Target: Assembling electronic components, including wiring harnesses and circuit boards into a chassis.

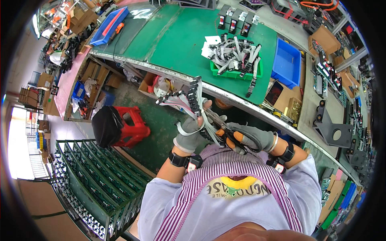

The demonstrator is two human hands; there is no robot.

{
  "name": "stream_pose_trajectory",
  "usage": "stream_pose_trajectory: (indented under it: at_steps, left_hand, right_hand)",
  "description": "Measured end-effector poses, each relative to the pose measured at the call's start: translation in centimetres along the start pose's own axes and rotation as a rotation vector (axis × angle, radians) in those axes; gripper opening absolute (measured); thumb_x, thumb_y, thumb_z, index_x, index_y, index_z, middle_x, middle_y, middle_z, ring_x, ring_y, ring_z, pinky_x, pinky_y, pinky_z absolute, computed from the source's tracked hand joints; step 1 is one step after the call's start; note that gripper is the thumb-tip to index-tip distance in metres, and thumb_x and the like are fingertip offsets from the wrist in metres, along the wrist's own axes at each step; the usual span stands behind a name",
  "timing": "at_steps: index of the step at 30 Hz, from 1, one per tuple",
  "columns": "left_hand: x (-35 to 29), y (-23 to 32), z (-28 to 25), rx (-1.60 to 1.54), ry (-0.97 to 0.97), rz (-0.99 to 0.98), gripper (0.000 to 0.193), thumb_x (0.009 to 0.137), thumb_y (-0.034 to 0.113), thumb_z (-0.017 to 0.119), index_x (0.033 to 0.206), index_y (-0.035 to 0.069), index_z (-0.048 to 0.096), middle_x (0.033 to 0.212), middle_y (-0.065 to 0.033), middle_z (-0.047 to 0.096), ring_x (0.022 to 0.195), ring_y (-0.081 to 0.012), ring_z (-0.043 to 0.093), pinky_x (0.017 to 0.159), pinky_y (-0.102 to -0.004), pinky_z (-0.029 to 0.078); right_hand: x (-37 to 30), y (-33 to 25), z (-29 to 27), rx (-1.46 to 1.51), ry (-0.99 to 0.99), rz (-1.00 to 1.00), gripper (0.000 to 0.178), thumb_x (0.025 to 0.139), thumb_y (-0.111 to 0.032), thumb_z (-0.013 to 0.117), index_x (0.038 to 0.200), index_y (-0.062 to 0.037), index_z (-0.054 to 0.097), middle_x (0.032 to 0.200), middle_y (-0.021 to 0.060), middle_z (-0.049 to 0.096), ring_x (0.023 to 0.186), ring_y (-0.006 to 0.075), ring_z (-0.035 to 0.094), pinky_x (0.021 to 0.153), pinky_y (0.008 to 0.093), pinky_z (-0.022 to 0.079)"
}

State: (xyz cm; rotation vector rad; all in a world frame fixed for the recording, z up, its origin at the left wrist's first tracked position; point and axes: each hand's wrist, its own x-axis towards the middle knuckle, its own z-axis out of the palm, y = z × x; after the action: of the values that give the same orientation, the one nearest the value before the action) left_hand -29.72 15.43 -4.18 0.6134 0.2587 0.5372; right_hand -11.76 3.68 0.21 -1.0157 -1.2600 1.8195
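My left hand (190, 134), in a grey glove with bare fingertips, is closed around a bundle of flat grey ribbon cables (204, 122). The black connectors (195, 94) at the cable ends fan out above my fingers. My right hand (255, 137), also gloved, grips scissors (244, 141) with dark handles and some orange about the grip. Their metal blades point toward the cables beside my left hand. Whether the blades touch a cable is hidden. Both hands are in front of my striped apron, just off the bench edge.
Across the green bench (169, 40), a green tray (231, 74) is heaped with more ribbon cables. Several black devices (233, 22) stand behind it, and a blue bin (287, 64) lies to its right. A red stool (134, 126) and a rack of circuit boards (96, 172) are at left.
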Motion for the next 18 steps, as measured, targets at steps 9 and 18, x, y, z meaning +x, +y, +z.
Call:
stream_pose_trajectory:
  at_steps: [9,18]
  left_hand:
    - [-0.8,0.6,-1.0,-0.207,-0.140,0.041,0.060,0.074,0.031,0.067,0.124,0.013,0.041,0.092,-0.0128,0.059,0.093,-0.0313,0.057,0.091,-0.0473,0.040]
    - [-2.0,0.8,-0.5,-0.241,-0.128,0.028,0.053,0.075,0.028,0.067,0.122,0.014,0.046,0.087,-0.0002,0.054,0.089,-0.0194,0.055,0.093,-0.0505,0.036]
  right_hand:
    - [1.6,-0.1,2.3,-0.077,0.045,-0.081,0.046,0.092,-0.039,0.034,0.121,-0.0025,0.036,0.072,-0.0003,0.049,0.054,0.0032,0.046,0.046,0.0170,0.038]
    - [1.5,1.2,2.9,-0.180,0.075,-0.172,0.046,0.093,-0.036,0.032,0.123,-0.0016,0.036,0.077,0.0003,0.052,0.055,0.0047,0.047,0.053,0.0186,0.042]
